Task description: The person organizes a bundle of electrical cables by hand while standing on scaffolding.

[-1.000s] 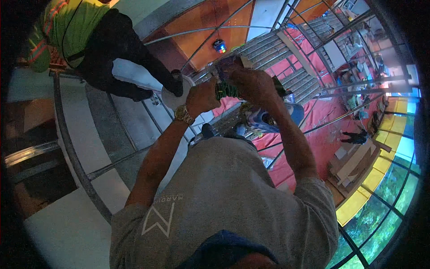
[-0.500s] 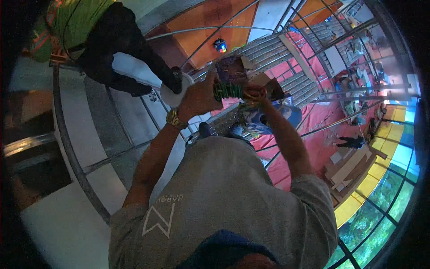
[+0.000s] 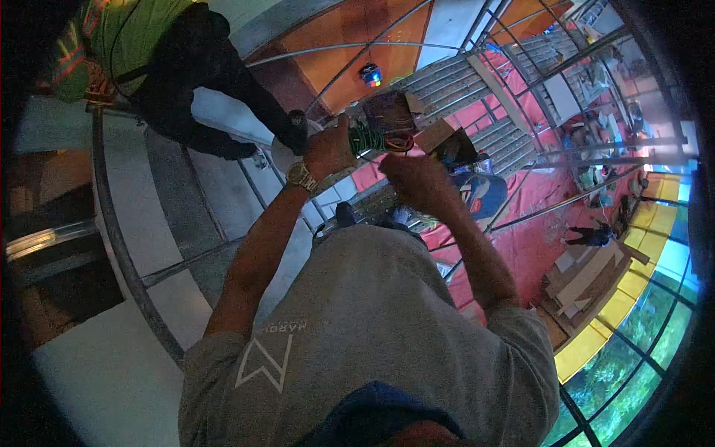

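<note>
The left hand (image 3: 329, 155) is gripping a coiled green-and-red cord (image 3: 366, 139); the right hand (image 3: 421, 182) is hovering nearby, its grip indeterminable.

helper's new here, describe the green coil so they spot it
Find the grey shirt, then follow the arm with the wristwatch up to the left hand. The green coil sticks out from it, its bunched green turns unlike the reddish loops beside it.

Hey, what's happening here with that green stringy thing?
The person's left hand grips a bundle of thin green cord, with reddish loops at its right end. Their curled right hand is close by; whether it holds anything is unclear. Another person in a yellow-green top and black trousers stands to the left.
</note>
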Tool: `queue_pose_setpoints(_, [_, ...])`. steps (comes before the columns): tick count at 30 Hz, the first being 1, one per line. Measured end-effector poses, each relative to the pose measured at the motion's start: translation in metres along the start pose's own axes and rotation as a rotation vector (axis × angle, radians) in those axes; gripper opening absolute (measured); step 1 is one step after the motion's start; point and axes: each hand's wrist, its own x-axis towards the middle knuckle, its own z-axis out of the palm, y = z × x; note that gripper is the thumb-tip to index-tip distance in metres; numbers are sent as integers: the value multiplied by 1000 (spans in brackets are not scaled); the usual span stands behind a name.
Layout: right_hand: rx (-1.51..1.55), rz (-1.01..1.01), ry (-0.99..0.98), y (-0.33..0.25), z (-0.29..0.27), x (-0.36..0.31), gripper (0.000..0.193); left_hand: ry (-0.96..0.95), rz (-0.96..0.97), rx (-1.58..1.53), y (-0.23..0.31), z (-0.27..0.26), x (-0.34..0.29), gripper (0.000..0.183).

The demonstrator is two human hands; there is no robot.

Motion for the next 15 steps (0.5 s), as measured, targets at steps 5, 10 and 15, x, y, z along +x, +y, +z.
queue_pose_setpoints(5, [-288,-63,105,-2,-45,17,21,-63,70,-19,8,6,0,119])
queue_pose_setpoints(10, [-270,-114,211,30,-47,48,29,-15,182,-9,32,9,-20,89])
queue_pose_setpoints(15, [-301,-301,81,119,-12,95,26,-66,183,-63,59,-2,-40,59])
